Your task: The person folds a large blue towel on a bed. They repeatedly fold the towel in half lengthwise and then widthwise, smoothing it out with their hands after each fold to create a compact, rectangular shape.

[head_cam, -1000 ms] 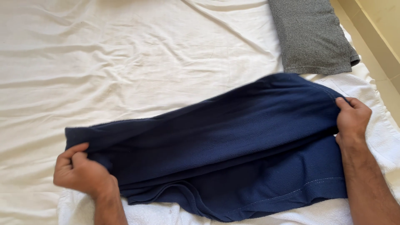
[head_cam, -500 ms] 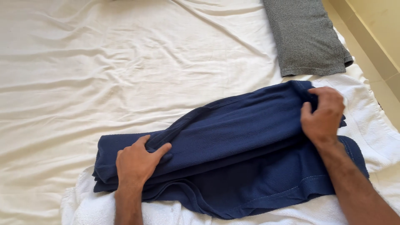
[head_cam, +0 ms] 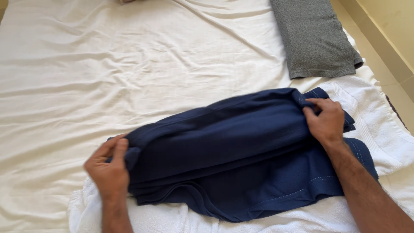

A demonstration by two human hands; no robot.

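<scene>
Centre to lower right of the frame: navy blue garment (head_cam: 233, 151), folded lengthwise in layers, lying on a white towel (head_cam: 379, 116) over a cream bedsheet (head_cam: 108, 73). Left hand (head_cam: 110, 166), lower left, fingers curled around the garment's left end. Right hand (head_cam: 325, 118) pinches its upper right edge; fingertips partly buried in cloth. Grey folded towel (head_cam: 317, 36), upper right, top cut off. Both forearms leave the frame at the bottom.

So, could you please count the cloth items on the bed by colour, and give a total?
Navy blue garment, held by left hand and right hand: 1
Grey folded cloth: 1
White towel: 1
White bedsheet: 1
Total: 4
</scene>
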